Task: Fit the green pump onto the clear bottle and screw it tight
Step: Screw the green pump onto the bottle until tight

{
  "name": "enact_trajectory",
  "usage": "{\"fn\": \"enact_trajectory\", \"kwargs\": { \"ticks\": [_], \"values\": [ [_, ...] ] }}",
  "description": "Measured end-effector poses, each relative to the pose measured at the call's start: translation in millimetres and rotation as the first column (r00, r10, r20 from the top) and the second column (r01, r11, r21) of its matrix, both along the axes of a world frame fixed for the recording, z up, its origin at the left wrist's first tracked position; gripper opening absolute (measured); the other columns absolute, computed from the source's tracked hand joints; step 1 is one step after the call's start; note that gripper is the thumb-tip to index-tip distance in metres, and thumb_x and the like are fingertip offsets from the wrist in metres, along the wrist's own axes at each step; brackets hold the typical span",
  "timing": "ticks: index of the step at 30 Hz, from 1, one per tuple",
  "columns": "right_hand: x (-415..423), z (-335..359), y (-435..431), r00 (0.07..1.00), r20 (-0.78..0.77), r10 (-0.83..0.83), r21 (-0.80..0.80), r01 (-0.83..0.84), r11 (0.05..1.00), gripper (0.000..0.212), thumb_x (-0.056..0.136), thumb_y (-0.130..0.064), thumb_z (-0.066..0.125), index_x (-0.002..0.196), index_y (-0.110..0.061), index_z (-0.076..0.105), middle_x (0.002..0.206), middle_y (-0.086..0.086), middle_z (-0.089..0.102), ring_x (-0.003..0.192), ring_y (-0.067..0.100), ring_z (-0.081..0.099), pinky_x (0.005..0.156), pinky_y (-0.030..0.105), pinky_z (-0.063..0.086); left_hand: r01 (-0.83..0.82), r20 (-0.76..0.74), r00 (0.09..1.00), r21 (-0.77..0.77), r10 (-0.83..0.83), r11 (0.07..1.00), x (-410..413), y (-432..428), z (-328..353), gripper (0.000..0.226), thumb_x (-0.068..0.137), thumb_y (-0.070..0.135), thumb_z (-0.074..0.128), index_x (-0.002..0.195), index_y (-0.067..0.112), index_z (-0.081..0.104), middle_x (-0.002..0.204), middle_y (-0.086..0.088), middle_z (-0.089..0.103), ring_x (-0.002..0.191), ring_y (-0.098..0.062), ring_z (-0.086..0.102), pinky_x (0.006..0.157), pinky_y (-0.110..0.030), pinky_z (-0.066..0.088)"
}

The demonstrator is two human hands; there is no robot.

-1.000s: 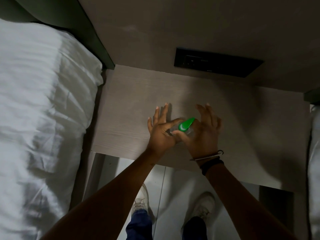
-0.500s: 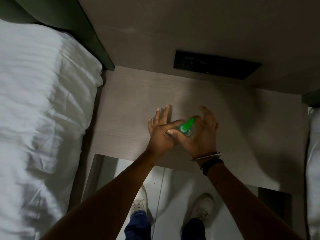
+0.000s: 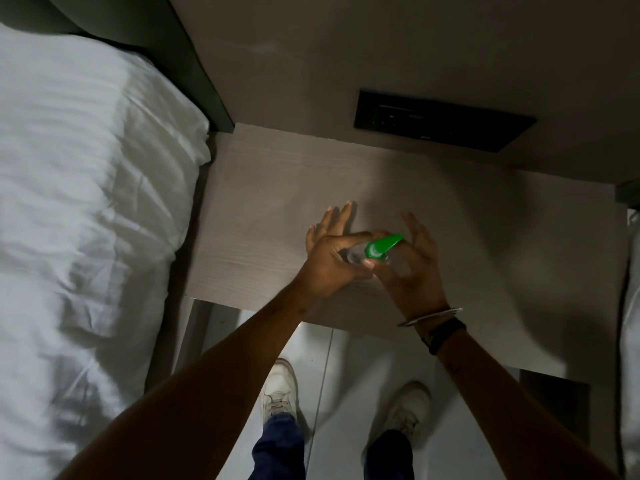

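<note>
The green pump point(image 3: 382, 247) sits on top of the clear bottle point(image 3: 356, 255), its spout pointing away from me and to the right, and both are held between my two hands just above the bench point(image 3: 263, 216). I judge the pump is already seated on the neck and I am in the screwing stage, though I cannot tell how far the thread has run.

My left hand point(image 3: 329, 259) grips with thumb and forefinger closed around the bottle's shoulder, just under the pump collar; its other fingers are splayed out and away, touching nothing. I hold it this way, I think, so the bottle does not spin while the cap turns. My right hand point(image 3: 410, 268) cups the far and right side of the bottle, thumb point(image 3: 369, 263) laid across the front near the collar, fingers stretched up past the spout. It is half open and curved rather than clenched, which suits rolling the collar round in short twists. Whether it presses on the collar or on the bottle body I cannot tell; the light is dim and the plastic is clear.

Left of my left hand lies the bed point(image 3: 86, 202) with white linen. Beyond both hands a dark socket panel point(image 3: 443, 124) is set in the wall. Below my wrists I see my shoes point(image 3: 278, 393) on the floor.
</note>
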State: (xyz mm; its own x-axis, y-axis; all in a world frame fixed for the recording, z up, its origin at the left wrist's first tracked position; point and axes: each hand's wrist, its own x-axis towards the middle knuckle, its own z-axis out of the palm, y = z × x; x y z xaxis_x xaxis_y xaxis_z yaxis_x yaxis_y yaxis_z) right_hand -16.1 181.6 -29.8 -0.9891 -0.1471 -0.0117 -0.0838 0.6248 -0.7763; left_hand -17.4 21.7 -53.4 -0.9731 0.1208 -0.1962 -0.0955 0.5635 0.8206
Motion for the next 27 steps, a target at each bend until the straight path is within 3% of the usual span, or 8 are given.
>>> {"fn": "enact_trajectory", "kwargs": {
  "ticks": [2,5,10,16,22,27],
  "values": [
    [-2,2,-3,0.999,0.017,0.039,-0.005,-0.039,0.999,0.03,0.07,-0.004,0.08,0.099,-0.007,0.072,0.145,0.021,0.043,0.135,0.043,0.035,0.105,0.065,0.032,0.004,0.002,1.0,0.012,-0.004,1.0,-2,-1,-2,0.052,0.066,0.031,0.086,0.114,0.033,0.068,0.161,0.003,0.018,0.148,-0.017,-0.003,0.116,-0.049,-0.008],
    [-2,6,-9,0.998,-0.059,0.009,0.035,-0.007,0.999,0.016,0.073,-0.012,0.074,0.088,-0.005,0.073,0.14,0.017,0.051,0.136,0.043,0.033,0.107,0.059,0.03,0.014,-0.016,1.0,-0.006,-0.014,1.0,-5,-3,-6,0.052,0.066,0.03,0.086,0.114,0.033,0.068,0.161,0.006,0.016,0.147,-0.014,-0.005,0.114,-0.043,-0.009],
    [4,6,-13,0.989,-0.147,-0.006,0.097,0.02,0.995,0.021,0.076,-0.026,0.063,0.078,-0.007,0.072,0.133,0.009,0.059,0.135,0.036,0.035,0.101,0.047,0.029,0.025,-0.054,0.998,-0.029,-0.026,0.999,-2,-2,-8,0.048,0.068,0.033,0.083,0.114,0.037,0.067,0.154,0.017,0.011,0.147,-0.015,-0.005,0.113,-0.042,-0.011],
    [0,3,-6,0.991,-0.131,0.012,0.199,0.014,0.98,0.02,0.071,-0.035,0.069,0.073,-0.015,0.071,0.13,0.002,0.061,0.135,0.032,0.037,0.099,0.051,0.031,0.031,0.008,0.999,-0.031,-0.031,0.999,-4,-3,-5,0.05,0.068,0.034,0.083,0.116,0.038,0.066,0.159,0.012,0.011,0.145,-0.012,-0.008,0.111,-0.041,-0.011],
    [3,12,-6,0.998,-0.05,-0.023,0.166,0.031,0.986,0.029,0.065,-0.033,0.079,0.089,-0.019,0.071,0.135,0.006,0.057,0.134,0.034,0.038,0.101,0.054,0.031,0.028,0.075,0.997,-0.059,-0.023,0.998,0,0,6,0.052,0.068,0.035,0.084,0.117,0.035,0.066,0.162,0.004,0.013,0.15,-0.022,-0.004,0.114,-0.045,-0.008],
    [1,28,-1,0.996,0.044,-0.072,0.1,0.068,0.993,0.063,0.056,-0.037,0.089,0.109,-0.013,0.067,0.141,0.014,0.049,0.131,0.032,0.043,0.106,0.057,0.036,-0.017,0.131,0.991,-0.063,0.025,0.998,1,6,19,0.048,0.07,0.029,0.083,0.115,0.03,0.068,0.162,0.002,0.013,0.15,-0.021,-0.003,0.116,-0.044,-0.007]
  ]
}}
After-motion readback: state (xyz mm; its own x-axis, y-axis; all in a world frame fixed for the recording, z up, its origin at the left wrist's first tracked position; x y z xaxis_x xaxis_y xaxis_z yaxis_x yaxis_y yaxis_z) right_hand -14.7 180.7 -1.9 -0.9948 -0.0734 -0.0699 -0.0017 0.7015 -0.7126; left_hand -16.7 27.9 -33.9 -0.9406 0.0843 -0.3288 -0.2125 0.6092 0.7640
